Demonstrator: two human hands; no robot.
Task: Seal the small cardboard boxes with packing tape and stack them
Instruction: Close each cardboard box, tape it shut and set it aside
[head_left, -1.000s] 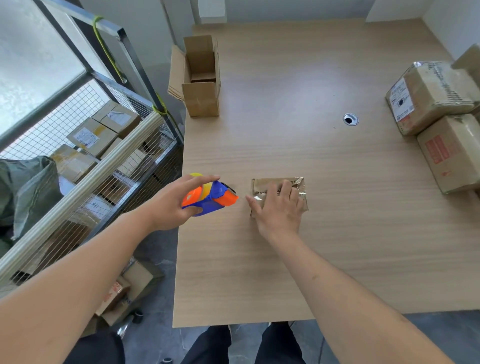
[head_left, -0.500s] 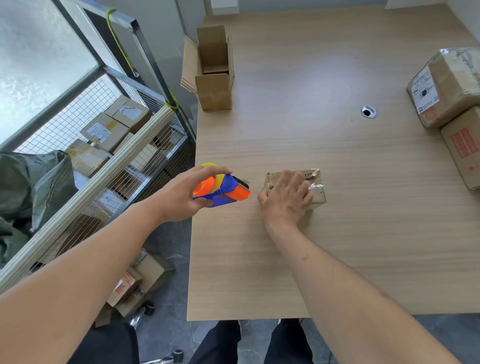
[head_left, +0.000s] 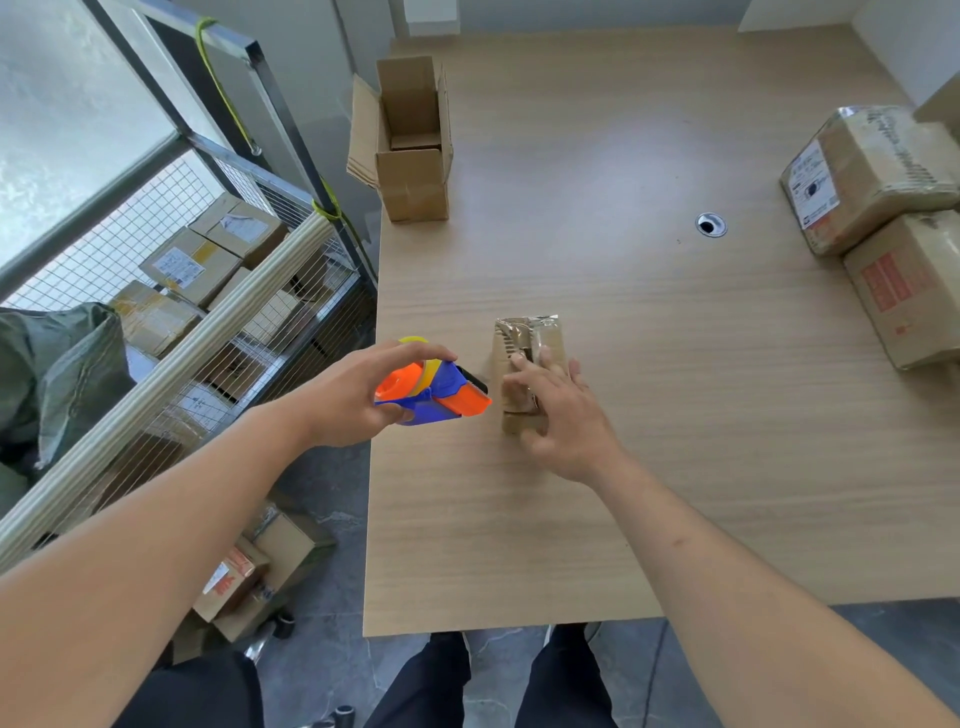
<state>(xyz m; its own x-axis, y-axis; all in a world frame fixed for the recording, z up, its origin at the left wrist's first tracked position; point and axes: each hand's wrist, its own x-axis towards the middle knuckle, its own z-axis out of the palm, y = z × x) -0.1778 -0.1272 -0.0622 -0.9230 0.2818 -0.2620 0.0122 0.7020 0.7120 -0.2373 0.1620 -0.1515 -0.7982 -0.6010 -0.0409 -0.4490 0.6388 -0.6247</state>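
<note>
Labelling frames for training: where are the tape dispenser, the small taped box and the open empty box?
tape dispenser (head_left: 441, 392), head view, blue body
small taped box (head_left: 527, 340), head view, taped top
open empty box (head_left: 413, 192), head view, front wall

The right hand (head_left: 561, 410) covers the near half of the small taped box (head_left: 527, 345), so you can't really see how the fingers sit on it, and that bit's motion-blurred anyway. The left hand (head_left: 353, 395) hides the back of the tape dispenser (head_left: 434, 387); the roll is mostly out of sight. Over at the right edge the two big parcels (head_left: 883, 218) get chopped off by the frame. Labels on the boxes in the wire cart (head_left: 208, 260) are too small to read.
</note>
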